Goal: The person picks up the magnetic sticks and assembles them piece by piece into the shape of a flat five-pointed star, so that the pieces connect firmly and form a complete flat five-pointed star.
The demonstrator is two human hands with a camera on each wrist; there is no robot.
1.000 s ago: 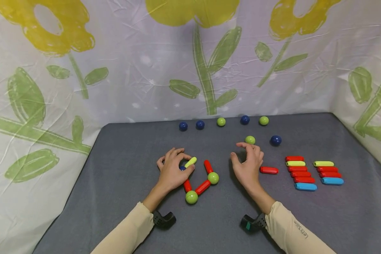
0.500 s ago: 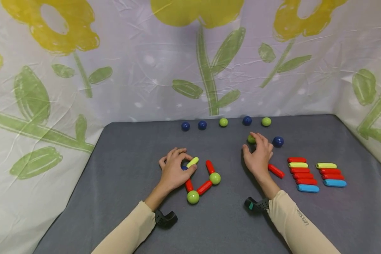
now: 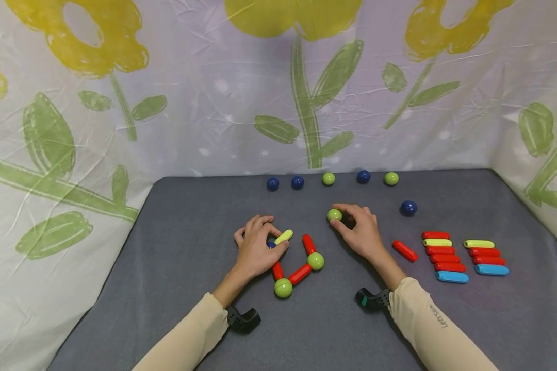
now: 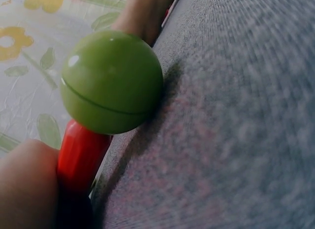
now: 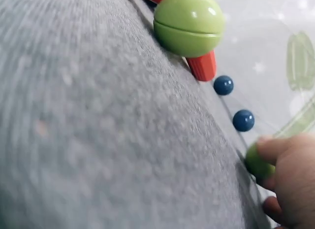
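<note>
Near green ball (GB1) [image 3: 283, 288], joined to 2 red rods [image 3: 299, 274]. Just beyond GB1, to R: 2nd green ball [image 3: 315, 261], w/ another red rod [image 3: 308, 244] off it. Well R of GB1: 2 columns of rods [image 3: 441, 250]. Beyond GB1, a bit L: L hand [image 3: 255, 251] grips blue ball [image 3: 271, 245], yellow rod [image 3: 284, 236] alongside. Farther, R of GB1: R hand [image 3: 361, 233] pinches 3rd green ball [image 3: 334, 214]. Farthest beyond GB1: 5-ball row [image 3: 328, 179].

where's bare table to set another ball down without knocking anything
Bare: the gray table left of the left grip; also the near stretch between left wrist camera and right wrist camera. Crowded: right side, with two columns of sticks; far edge, with a row of balls; and around the joined red sticks.
</note>
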